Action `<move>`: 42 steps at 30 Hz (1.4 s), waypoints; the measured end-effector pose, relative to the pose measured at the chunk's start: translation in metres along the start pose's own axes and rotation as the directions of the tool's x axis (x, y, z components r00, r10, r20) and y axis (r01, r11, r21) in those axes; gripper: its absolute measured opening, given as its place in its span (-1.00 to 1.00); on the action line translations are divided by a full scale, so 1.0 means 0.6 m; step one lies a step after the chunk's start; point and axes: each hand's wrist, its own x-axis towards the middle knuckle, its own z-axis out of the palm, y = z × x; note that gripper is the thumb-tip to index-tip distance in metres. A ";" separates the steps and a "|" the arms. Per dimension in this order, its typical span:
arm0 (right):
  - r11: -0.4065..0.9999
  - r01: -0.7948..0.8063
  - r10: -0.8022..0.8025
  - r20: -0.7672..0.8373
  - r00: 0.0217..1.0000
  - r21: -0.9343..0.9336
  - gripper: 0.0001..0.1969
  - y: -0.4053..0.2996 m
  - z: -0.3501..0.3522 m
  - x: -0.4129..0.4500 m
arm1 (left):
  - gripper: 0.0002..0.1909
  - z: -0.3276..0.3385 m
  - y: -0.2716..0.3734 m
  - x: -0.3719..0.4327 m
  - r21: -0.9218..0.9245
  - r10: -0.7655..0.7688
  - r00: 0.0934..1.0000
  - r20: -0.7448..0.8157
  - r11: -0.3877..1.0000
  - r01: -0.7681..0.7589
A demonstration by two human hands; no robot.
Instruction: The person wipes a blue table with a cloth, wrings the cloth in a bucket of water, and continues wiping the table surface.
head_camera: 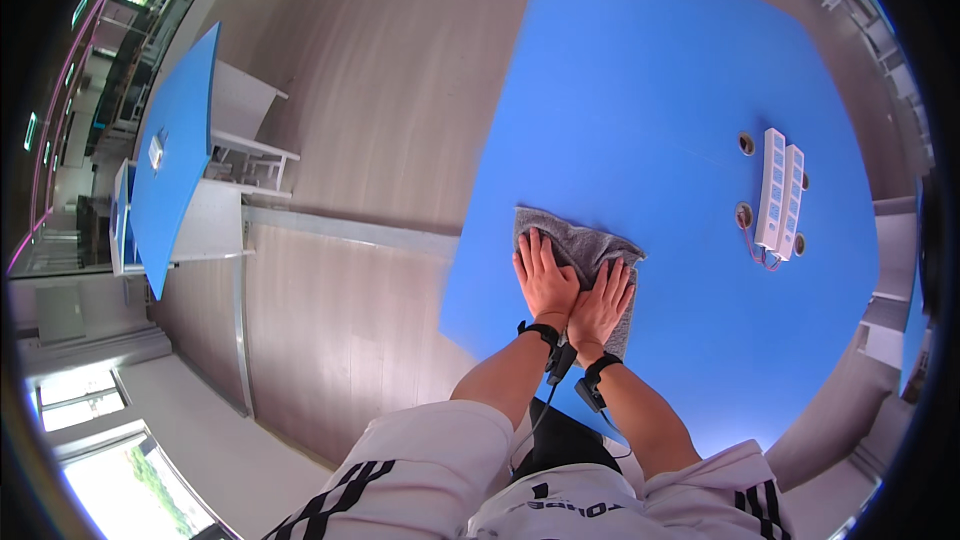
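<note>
A grey towelling cloth [581, 240] lies spread, with some creases, on the blue tabletop [637, 105] close to its near left edge. My left hand [546, 277] presses flat on the cloth's left part, fingers pointing away from me. Just to its right, my right hand [600, 307] lies flat on the same cloth with the fingers a little apart. The two hands touch near the thumbs. Neither hand grasps the cloth; both palms rest on top of it and hide its middle. Black wrist straps with cables sit on both wrists.
Two white power strips [780, 195] stand side by side on the table's right part, among round cable holes [743, 214] with wires. Another blue-topped table [180, 142] stands at the left across the wooden floor [360, 90]. A metal floor strip [352, 231] runs between them.
</note>
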 end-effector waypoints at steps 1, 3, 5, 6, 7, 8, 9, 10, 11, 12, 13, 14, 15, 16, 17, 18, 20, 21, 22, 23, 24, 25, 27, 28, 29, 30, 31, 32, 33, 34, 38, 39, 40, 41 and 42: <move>1.000 -0.013 0.013 0.039 0.999 0.002 -0.37 -0.012 0.000 0.007 | -0.42 -0.004 -0.008 0.011 0.010 0.038 0.999 0.032 0.999 -0.039; 0.999 -0.041 0.040 0.032 0.999 0.034 -0.36 -0.044 0.006 0.029 | -0.45 -0.010 -0.035 0.049 0.028 0.136 0.989 0.061 0.990 -0.138; 0.997 -0.022 0.015 0.093 0.996 0.075 -0.36 -0.091 0.014 0.049 | -0.41 -0.014 -0.071 0.093 0.061 0.170 0.979 0.117 0.982 -0.178; 0.995 -0.046 0.036 0.100 0.994 0.092 -0.37 -0.112 0.021 0.060 | -0.42 -0.011 -0.086 0.112 0.068 0.180 0.978 0.108 0.980 -0.188; 0.990 -0.092 0.083 0.092 0.992 0.102 -0.37 -0.125 0.027 0.070 | -0.42 -0.008 -0.095 0.130 0.069 0.219 0.966 0.136 0.971 -0.229; 0.990 -0.081 0.069 0.107 0.992 0.114 -0.38 -0.138 0.035 0.078 | -0.42 -0.006 -0.106 0.146 0.079 0.226 0.965 0.132 0.968 -0.237; 0.991 -0.063 0.048 0.125 0.991 0.119 -0.39 -0.142 0.037 0.091 | -0.43 0.000 -0.105 0.161 0.085 0.224 0.966 0.126 0.968 -0.236; 0.991 -0.064 0.046 0.152 0.987 0.117 -0.39 -0.149 0.039 0.092 | -0.42 -0.004 -0.110 0.169 0.086 0.262 0.956 0.129 0.958 -0.274; 0.989 -0.099 0.080 0.162 0.984 0.113 -0.39 -0.154 0.045 0.099 | -0.42 -0.003 -0.113 0.181 0.082 0.275 0.948 0.161 0.953 -0.290; 0.991 -0.074 0.058 0.139 0.989 0.115 -0.41 -0.160 0.040 0.110 | -0.42 -0.008 -0.107 0.195 0.075 0.302 0.940 0.160 0.946 -0.316; 0.992 -0.041 0.027 0.115 0.993 0.116 -0.42 -0.164 0.041 0.118 | -0.42 -0.008 -0.107 0.206 0.068 0.323 0.934 0.153 0.939 -0.336; 0.994 -0.040 0.028 0.119 0.993 0.104 -0.44 -0.167 0.041 0.125 | -0.41 -0.009 -0.107 0.215 0.067 0.335 0.926 0.175 0.934 -0.350; 0.994 -0.051 0.038 0.132 0.991 0.101 -0.44 -0.174 0.046 0.134 | -0.41 -0.009 -0.106 0.229 0.067 0.332 0.924 0.191 0.935 -0.349; 0.992 -0.059 0.045 0.122 0.991 0.110 -0.45 -0.181 0.050 0.143 | -0.40 -0.009 -0.106 0.241 0.057 0.333 0.917 0.221 0.934 -0.353; 0.991 -0.064 0.051 0.112 0.992 0.118 -0.46 -0.189 0.055 0.153 | -0.40 -0.009 -0.105 0.256 0.046 0.334 0.909 0.248 0.933 -0.356; 0.989 -0.074 0.062 0.100 0.993 0.124 -0.46 -0.201 0.059 0.169 | -0.39 -0.009 -0.104 0.280 0.043 0.345 0.897 0.276 0.928 -0.370; 0.990 -0.085 0.075 0.097 0.992 0.109 -0.46 -0.223 0.069 0.201 | -0.40 -0.002 -0.108 0.323 0.032 0.362 0.888 0.282 0.922 -0.386; 0.990 -0.102 0.095 0.082 0.992 0.094 -0.46 -0.241 0.074 0.222 | -0.40 0.000 -0.110 0.354 0.014 0.393 0.875 0.284 0.910 -0.414; 0.989 -0.126 0.119 0.082 0.989 0.084 -0.46 -0.255 0.079 0.241 | -0.40 0.007 -0.112 0.380 0.014 0.413 0.864 0.289 0.900 -0.435; 0.988 -0.134 0.127 0.084 0.988 0.080 -0.46 -0.263 0.086 0.264 | -0.40 0.018 -0.109 0.407 0.009 0.416 0.860 0.296 0.899 -0.438; 0.982 -0.163 0.159 0.046 0.986 0.093 -0.46 -0.276 0.094 0.287 | -0.39 0.026 -0.107 0.438 0.000 0.439 0.847 0.299 0.888 -0.460; 0.976 -0.195 0.196 0.002 0.981 0.100 -0.46 -0.285 0.101 0.307 | -0.39 0.036 -0.105 0.462 -0.019 0.467 0.831 0.301 0.875 -0.484; 0.961 -0.253 0.257 -0.019 0.966 0.115 -0.45 -0.301 0.108 0.336 | -0.40 0.048 -0.094 0.497 -0.049 0.485 0.818 0.309 0.867 -0.496; 0.949 -0.298 0.304 -0.040 0.952 0.102 -0.44 -0.306 0.110 0.352 | -0.41 0.055 -0.085 0.515 -0.073 0.508 0.804 0.309 0.855 -0.513; 0.935 -0.343 0.349 -0.062 0.935 0.091 -0.44 -0.312 0.112 0.365 | -0.42 0.059 -0.078 0.530 -0.096 0.531 0.790 0.308 0.843 -0.529; 0.919 -0.379 0.387 -0.060 0.920 0.108 -0.43 -0.321 0.115 0.377 | -0.42 0.063 -0.074 0.547 -0.112 0.556 0.774 0.303 0.827 -0.551; 0.915 -0.391 0.399 -0.068 0.915 0.100 -0.43 -0.325 0.120 0.396 | -0.42 0.072 -0.067 0.565 -0.128 0.566 0.766 0.306 0.821 -0.556; 0.897 -0.433 0.441 -0.109 0.891 0.092 -0.41 -0.328 0.126 0.414 | -0.43 0.083 -0.059 0.583 -0.150 0.596 0.740 0.311 0.800 -0.581; 0.873 -0.479 0.487 -0.149 0.861 0.086 -0.39 -0.335 0.135 0.429 | -0.44 0.091 -0.051 0.603 -0.173 0.628 0.710 0.320 0.775 -0.608; 0.854 -0.514 0.520 -0.167 0.838 0.083 -0.37 -0.346 0.136 0.449 | -0.41 0.098 -0.048 0.625 -0.169 0.639 0.683 0.355 0.762 -0.625; 0.825 -0.561 0.560 -0.239 0.794 0.070 -0.35 -0.361 0.145 0.534 | -0.42 0.138 -0.022 0.705 -0.234 0.711 0.620 0.331 0.699 -0.676; 0.819 -0.569 0.568 -0.243 0.786 0.075 -0.35 -0.364 0.151 0.552 | -0.42 0.149 -0.019 0.723 -0.237 0.719 0.610 0.333 0.690 -0.684; 0.815 -0.575 0.572 -0.244 0.783 0.069 -0.35 -0.366 0.157 0.571 | -0.42 0.159 -0.014 0.742 -0.253 0.729 0.599 0.332 0.680 -0.688; 0.812 -0.580 0.575 -0.246 0.780 0.063 -0.36 -0.368 0.161 0.590 | -0.42 0.168 -0.008 0.760 -0.269 0.739 0.588 0.329 0.670 -0.692; 0.802 -0.594 0.589 -0.248 0.769 0.063 -0.36 -0.371 0.155 0.605 | -0.43 0.175 0.004 0.772 -0.285 0.763 0.582 0.282 0.646 -0.709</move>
